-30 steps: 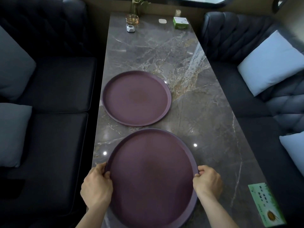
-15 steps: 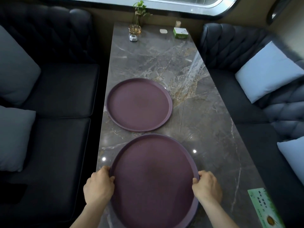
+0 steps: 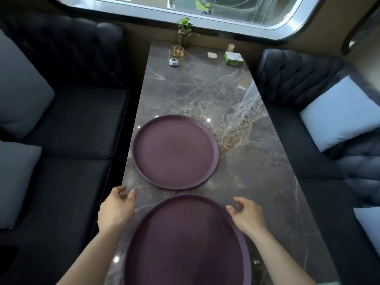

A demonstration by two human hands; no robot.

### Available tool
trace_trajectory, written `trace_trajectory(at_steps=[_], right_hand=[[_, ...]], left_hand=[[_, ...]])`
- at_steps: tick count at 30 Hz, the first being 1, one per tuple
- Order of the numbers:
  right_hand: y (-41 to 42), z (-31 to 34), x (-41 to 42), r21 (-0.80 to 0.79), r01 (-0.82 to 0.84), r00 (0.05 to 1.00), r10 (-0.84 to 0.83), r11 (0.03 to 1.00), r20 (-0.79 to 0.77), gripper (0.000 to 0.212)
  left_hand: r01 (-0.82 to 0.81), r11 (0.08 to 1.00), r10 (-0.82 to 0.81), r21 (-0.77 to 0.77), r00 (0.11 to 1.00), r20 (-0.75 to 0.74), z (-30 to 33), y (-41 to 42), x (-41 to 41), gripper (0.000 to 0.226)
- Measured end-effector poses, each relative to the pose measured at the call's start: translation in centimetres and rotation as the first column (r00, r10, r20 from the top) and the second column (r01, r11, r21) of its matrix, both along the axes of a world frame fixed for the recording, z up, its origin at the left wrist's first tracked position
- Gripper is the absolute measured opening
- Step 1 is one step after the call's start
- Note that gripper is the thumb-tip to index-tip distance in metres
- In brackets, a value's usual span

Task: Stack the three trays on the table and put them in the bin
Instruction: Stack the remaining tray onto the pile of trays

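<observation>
Trays: two in view, both round, purple, rimmed. Near tray [image 3: 185, 243] fills the lower centre of the frame, lying on the grey marble table [image 3: 257, 182]; its near edge runs out of the bottom of the frame. Whether a third tray sits under it cannot be told.

Hands: two. Left hand [image 3: 116, 208] at lower left, beside the near tray's left rim, fingers spread loosely, holding nothing, over the table's left edge. Right hand [image 3: 247, 215] at lower right, fingers curled half open, empty, thumb just at the tray's upper right rim; contact cannot be told.

Far tray [image 3: 174, 152] at centre frame, flat on the table, just beyond the near tray, a thin strip of marble between the two rims.

Far end of table, upper centre: one small glass bowl [image 3: 176, 51], one small white-grey object [image 3: 174, 62] in front of it, one potted sprig [image 3: 185, 27], one pale flat disc [image 3: 212, 55], one green box [image 3: 233, 58]. Dark tufted sofas both sides; two pale cushions on the left sofa [image 3: 72, 120], two on the right sofa [image 3: 318, 89], the nearer one cut by the frame edge.

Change from half a second ago: both hands gripped the near tray's rim at its sides; now both have let go and sit further up the frame, open. View has tipped upward, showing more window [image 3: 205, 9].
</observation>
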State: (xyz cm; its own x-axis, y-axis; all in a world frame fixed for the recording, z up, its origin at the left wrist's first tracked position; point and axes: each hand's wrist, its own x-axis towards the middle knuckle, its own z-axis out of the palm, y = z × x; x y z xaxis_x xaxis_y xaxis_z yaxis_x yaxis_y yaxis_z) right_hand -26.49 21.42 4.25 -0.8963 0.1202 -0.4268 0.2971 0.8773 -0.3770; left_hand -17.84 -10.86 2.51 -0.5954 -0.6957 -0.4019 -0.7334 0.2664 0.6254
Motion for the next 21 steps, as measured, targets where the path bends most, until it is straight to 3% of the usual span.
trace_trajectory(at_steps=[6,16,21], right_hand=[[-2.6,-2.2,-8.6,-0.208,0.135,0.99,-0.139,0.969,-0.008,0.048],[-6.7,-5.7,-17.7,-0.588,0.208,0.978,-0.174,0.782,0.116,0.09],[-7.4,-5.7,-18.3,-0.604,0.246,0.968,-0.221,0.758,0.117,0.083]], left_hand=[[-0.09,0.995,0.091,0.042,0.995,-0.034,-1.2,-1.3,-6.9,0.061],[-0.099,0.982,0.112,0.16,0.991,-0.073,-3.8,-1.9,-12.9,0.093],[-0.192,0.931,0.259,0.311,0.947,-0.19,-4.1,-1.3,-13.6,0.086]])
